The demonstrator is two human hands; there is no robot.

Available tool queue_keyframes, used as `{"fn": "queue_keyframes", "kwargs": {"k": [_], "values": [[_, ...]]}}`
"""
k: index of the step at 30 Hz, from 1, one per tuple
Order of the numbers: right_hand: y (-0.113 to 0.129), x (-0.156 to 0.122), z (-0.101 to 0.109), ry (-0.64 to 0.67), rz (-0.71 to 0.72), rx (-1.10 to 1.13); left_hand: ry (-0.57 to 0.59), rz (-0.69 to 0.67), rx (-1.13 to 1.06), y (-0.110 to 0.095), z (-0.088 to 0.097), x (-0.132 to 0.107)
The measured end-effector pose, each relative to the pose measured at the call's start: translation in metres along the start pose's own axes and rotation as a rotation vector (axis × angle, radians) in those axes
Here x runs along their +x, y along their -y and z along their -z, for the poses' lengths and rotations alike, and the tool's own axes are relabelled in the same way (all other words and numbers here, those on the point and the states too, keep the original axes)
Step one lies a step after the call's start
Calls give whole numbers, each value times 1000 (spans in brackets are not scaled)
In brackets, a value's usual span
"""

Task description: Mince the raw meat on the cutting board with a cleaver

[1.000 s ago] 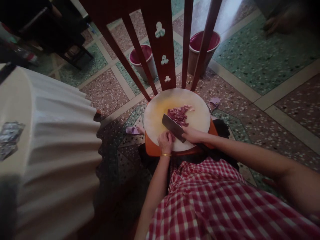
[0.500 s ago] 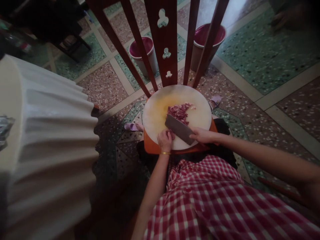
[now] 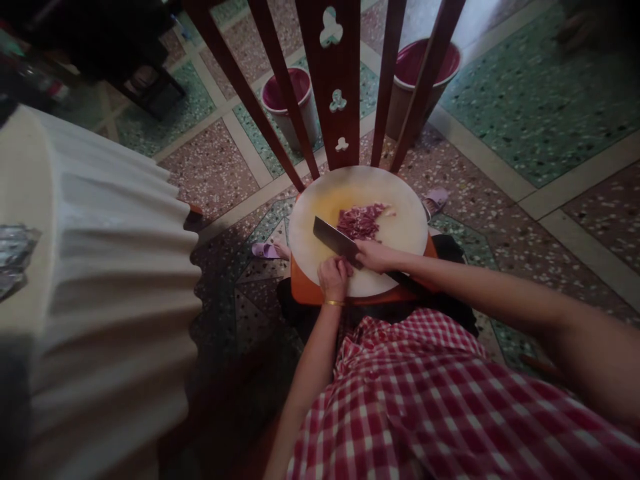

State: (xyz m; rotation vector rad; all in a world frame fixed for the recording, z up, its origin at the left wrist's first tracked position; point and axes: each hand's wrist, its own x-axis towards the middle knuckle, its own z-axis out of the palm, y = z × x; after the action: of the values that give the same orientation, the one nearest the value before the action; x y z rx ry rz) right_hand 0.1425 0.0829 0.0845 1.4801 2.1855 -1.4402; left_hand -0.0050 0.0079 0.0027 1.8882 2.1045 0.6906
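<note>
At the far left stands a table with a pale, pleated cloth (image 3: 120, 267), and on its top lies a crumpled, silvery see-through thing (image 3: 16, 260) that I cannot make out. Next to the right, on the speckled floor tiles, comes one purple slipper (image 3: 265, 250), and farther off a bin with a red inside (image 3: 285, 120), seen partly through the slats of the chair back (image 3: 340, 123). Before me, resting on the orange-brown chair seat (image 3: 303, 287), is the round white board (image 3: 310, 200), stained yellow towards its upper left. My left hand (image 3: 334, 275), with a gold-coloured bracelet (image 3: 334, 303) at the wrist, presses down near the board's close edge, fingers curled; I cannot tell whether they grip anything, as what is under them is hidden. Just beyond them the cleaver (image 3: 334, 239) slants across the board, its blade pointing away to the left. The cut meat (image 3: 361, 221) lies in a loose dark-red heap right of the board's middle, just past the blade. My right hand (image 3: 375, 255) is closed firmly around the cleaver. Farther right are the second bin (image 3: 403, 103) and the other slipper (image 3: 437, 199).
</note>
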Motion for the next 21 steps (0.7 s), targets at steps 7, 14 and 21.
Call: {"fn": "queue_keyframes", "kwargs": {"k": [7,14,21], "values": [[-3,5,-16,-113,45,-178,2,1,14,3,-4,0],[19,17,-18,-163,33,-226,-14,-29,-5,6,0,-4],[-26,-22,5,-353,138,4,-20,28,-110,1,20,-9]]}}
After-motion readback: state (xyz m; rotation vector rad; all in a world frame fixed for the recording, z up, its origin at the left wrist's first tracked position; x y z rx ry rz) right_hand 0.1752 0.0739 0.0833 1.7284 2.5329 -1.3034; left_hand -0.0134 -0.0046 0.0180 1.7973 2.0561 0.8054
